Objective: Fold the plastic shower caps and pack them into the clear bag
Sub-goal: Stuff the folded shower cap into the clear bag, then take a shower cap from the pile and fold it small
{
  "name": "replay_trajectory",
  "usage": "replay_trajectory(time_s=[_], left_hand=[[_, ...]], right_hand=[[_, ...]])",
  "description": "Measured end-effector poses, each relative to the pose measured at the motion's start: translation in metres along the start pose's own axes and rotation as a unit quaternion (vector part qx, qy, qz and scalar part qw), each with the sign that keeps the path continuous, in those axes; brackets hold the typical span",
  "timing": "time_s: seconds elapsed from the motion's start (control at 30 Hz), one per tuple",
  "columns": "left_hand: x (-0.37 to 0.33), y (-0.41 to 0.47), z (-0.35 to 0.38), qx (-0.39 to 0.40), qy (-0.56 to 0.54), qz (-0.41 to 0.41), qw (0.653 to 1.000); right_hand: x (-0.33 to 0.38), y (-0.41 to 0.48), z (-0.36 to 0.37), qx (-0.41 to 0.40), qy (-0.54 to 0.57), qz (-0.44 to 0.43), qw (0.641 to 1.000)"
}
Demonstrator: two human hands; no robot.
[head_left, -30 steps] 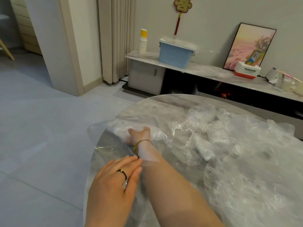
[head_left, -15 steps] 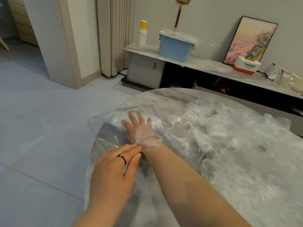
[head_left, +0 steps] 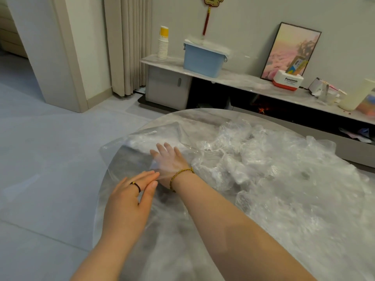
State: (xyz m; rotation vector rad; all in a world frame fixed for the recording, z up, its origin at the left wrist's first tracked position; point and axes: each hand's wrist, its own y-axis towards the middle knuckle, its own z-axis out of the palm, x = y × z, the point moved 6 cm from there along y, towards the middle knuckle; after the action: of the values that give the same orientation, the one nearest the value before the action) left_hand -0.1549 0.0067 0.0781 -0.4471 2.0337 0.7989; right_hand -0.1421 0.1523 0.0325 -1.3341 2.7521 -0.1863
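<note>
The clear bag (head_left: 119, 159) lies flat at the left edge of the round table (head_left: 194, 118), its closed end hanging a little over the rim. A whitish wad of folded shower caps (head_left: 142, 141) sits deep inside it. My right hand (head_left: 170, 159) is inside the bag up to the wrist, fingers straight and spread, fingertips at the wad. My left hand (head_left: 129, 195) pinches the bag's mouth edge between thumb and fingers, just left of my right wrist. A big crumpled heap of loose plastic shower caps (head_left: 267, 171) covers the table to the right.
Behind the table runs a low TV cabinet (head_left: 233, 78) with a blue bin (head_left: 203, 59), stacked paper cups (head_left: 163, 45), a framed picture (head_left: 290, 51) and a white and red box (head_left: 287, 80). Grey floor (head_left: 50, 149) lies to the left.
My right hand, curled around the wad one second ago, has opened flat with fingers spread inside the bag. My left hand has stayed at the bag's mouth.
</note>
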Motion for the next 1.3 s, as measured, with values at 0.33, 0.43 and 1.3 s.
replay_trajectory(time_s=[0.33, 0.43, 1.3], left_hand=[[-0.006, -0.013, 0.021, 0.077, 0.069, -0.02, 0.994], [-0.008, -0.02, 0.017, 0.078, 0.108, -0.025, 0.991], [0.013, -0.009, -0.007, 0.001, 0.004, -0.082, 0.997]], right_hand=[[-0.04, -0.212, -0.04, -0.175, 0.192, -0.013, 0.966], [-0.074, -0.25, -0.033, -0.138, 0.166, 0.064, 0.974], [-0.177, -0.111, -0.041, -0.234, 0.209, 0.263, 0.912]])
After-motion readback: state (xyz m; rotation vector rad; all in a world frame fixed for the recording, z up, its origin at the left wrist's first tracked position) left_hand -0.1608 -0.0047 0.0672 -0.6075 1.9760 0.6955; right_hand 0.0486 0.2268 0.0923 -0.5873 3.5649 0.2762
